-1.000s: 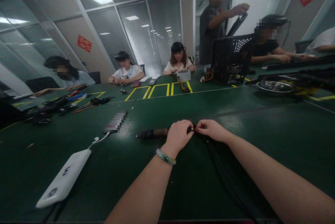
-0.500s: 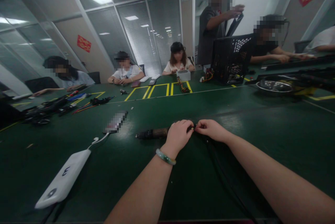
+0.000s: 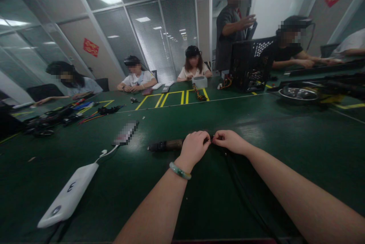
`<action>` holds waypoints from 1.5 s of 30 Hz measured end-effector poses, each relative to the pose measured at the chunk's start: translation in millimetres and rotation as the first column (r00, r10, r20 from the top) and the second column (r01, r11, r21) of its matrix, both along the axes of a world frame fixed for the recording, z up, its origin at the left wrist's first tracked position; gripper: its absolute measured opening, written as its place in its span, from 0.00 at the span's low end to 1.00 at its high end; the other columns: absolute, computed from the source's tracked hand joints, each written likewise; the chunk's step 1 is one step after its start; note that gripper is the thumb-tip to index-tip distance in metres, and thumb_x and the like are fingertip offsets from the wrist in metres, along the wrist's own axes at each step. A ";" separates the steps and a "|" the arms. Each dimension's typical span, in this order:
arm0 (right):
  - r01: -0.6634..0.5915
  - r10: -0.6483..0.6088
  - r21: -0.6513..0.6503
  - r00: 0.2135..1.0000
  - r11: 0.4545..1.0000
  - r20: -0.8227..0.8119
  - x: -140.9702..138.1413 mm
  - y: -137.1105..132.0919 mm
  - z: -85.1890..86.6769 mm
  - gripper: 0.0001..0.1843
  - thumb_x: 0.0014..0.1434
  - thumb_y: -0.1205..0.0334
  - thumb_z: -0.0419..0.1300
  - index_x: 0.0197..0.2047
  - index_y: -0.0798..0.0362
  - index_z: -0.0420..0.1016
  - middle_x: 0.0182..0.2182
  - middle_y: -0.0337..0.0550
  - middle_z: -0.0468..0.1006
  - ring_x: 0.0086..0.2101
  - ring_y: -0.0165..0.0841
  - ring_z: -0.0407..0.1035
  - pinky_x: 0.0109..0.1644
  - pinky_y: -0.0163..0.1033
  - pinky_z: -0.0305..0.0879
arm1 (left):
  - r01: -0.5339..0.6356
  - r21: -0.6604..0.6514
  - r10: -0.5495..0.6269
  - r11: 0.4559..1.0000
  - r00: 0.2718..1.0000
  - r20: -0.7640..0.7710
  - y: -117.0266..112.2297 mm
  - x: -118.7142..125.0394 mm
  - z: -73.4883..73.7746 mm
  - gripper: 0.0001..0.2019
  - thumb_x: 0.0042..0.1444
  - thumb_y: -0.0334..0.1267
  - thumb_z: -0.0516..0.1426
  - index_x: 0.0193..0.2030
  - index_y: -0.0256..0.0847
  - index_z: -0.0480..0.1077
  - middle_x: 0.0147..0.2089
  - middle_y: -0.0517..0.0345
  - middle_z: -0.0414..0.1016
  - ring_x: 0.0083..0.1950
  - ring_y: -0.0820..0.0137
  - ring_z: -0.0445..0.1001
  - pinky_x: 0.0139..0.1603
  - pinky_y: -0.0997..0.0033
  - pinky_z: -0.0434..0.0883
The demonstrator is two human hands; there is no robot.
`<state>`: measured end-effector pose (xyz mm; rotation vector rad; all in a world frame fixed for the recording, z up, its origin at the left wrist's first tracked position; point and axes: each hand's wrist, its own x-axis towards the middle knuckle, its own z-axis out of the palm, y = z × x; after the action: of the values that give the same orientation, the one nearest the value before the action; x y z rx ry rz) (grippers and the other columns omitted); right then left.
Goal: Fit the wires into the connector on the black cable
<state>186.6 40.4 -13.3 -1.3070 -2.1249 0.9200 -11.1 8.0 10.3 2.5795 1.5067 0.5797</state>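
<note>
An electric screwdriver (image 3: 173, 145) with a brownish body and black tapered nose lies on the green table, its metal tip to the left. Over its right end lies my left hand (image 3: 195, 145), closed, thumb and fingers pinched together; a green bangle (image 3: 180, 171) circles that wrist. My right hand (image 3: 230, 141) is closed in a pinch, fingertips almost touching those of the left. Between the fingertips shows a small shiny bit, too small to name. From below my right hand a black cord (image 3: 242, 190) runs down to the table's near edge. The fingers hide the tool's cord end.
To the left lie a white power bank (image 3: 70, 194) and a phone (image 3: 125, 133), joined by a white cable. A cable pile (image 3: 54, 120) is at far left. Across the table stand a black computer case (image 3: 251, 65) and a metal bowl (image 3: 298, 94). Several people are around the table.
My hands stay in nearly the same place, with only a slight shift at the fingertips. The standing person across the table has lowered a raised hand a little.
</note>
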 end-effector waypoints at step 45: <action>-0.003 0.003 -0.004 1.000 1.000 0.016 -0.1 -2.1 4.9 0.11 0.56 0.53 0.59 0.34 0.52 0.76 0.31 0.38 0.78 0.31 0.33 0.71 0.35 0.36 0.63 | 0.007 0.010 -0.007 1.000 1.000 -0.008 -1.2 -0.4 -1.6 0.06 0.62 0.38 0.52 0.43 0.44 0.68 0.46 0.58 0.72 0.48 0.66 0.70 0.51 0.63 0.65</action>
<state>186.5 38.3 -8.3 -1.3181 -2.1388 0.9187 -11.5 6.8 8.7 2.5964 1.5002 0.5779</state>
